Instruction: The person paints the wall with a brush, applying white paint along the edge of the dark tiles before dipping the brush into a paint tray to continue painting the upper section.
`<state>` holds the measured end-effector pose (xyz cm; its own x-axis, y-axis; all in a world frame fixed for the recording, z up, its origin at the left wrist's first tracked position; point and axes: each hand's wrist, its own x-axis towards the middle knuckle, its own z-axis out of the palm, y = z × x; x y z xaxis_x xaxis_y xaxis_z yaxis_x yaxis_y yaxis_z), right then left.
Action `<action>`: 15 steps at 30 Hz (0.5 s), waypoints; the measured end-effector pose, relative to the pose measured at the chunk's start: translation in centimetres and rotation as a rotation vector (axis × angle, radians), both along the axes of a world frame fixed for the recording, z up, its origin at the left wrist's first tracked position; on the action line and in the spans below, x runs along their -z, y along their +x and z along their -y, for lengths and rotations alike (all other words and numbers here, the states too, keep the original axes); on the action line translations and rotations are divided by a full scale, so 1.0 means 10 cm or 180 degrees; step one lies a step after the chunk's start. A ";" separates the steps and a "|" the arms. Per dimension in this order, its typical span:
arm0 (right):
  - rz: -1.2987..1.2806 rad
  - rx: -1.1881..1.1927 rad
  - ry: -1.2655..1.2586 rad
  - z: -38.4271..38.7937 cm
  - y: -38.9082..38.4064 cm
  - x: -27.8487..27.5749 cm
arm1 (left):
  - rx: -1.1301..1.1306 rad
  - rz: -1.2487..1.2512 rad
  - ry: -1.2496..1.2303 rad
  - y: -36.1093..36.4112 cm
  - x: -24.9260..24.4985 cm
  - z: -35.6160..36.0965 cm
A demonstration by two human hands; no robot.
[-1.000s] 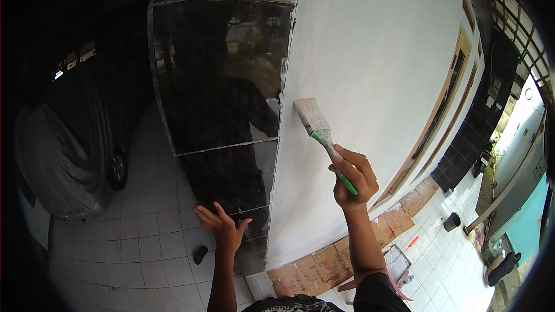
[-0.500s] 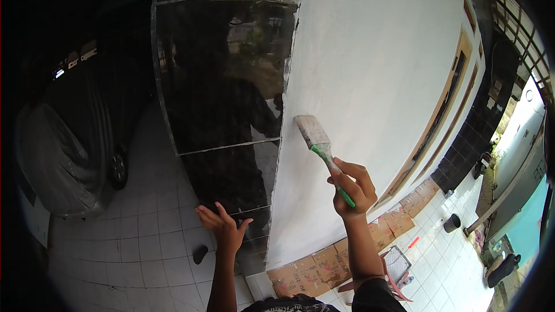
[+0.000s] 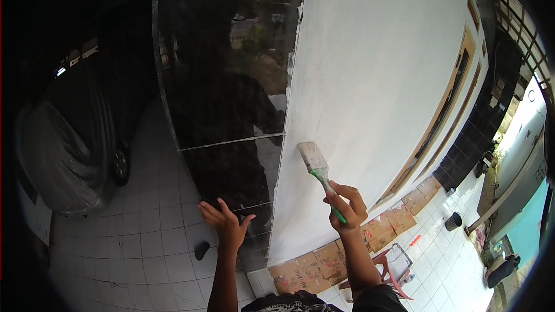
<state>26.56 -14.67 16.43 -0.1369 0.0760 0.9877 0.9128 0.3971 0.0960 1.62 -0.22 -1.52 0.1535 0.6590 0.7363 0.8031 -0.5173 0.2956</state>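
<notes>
My right hand (image 3: 348, 207) is wrapped round the green handle of a paintbrush (image 3: 317, 164). The brush's pale, paint-caked bristles point up and left, right at the white wall (image 3: 370, 81), a little right of its corner. My left hand (image 3: 225, 222) has its fingers and thumb spread, against the lower part of the glossy black tiled column (image 3: 225, 179). Nothing is in that hand. A ragged white paint edge runs along the corner between the black tiles and the white wall.
Flattened cardboard (image 3: 312, 268) lines the foot of the wall. Beside it stand a reddish chair (image 3: 384, 271) and a paint tray (image 3: 399, 261). A dark bucket (image 3: 453, 221) sits on the tiled floor further right. At left is a covered car (image 3: 66, 150); a wood-framed window (image 3: 445, 107) is set in the wall.
My right hand has moved down with the paintbrush, and the bristles are lower on the white wall. My left hand stays spread at the black column.
</notes>
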 end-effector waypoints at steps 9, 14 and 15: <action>0.0233 -0.0009 0.0429 -0.18 -0.03 -0.45 | 0.0005 -0.0002 0.0012 0.02 -0.01 0.01; 0.0148 -0.0038 -0.0067 -0.08 -0.10 -0.04 | 0.0010 0.0016 0.0038 0.01 -0.03 0.00; 0.0141 -0.0055 -0.0121 -0.03 -0.09 0.05 | 0.0008 -0.0004 0.0057 0.02 -0.02 0.00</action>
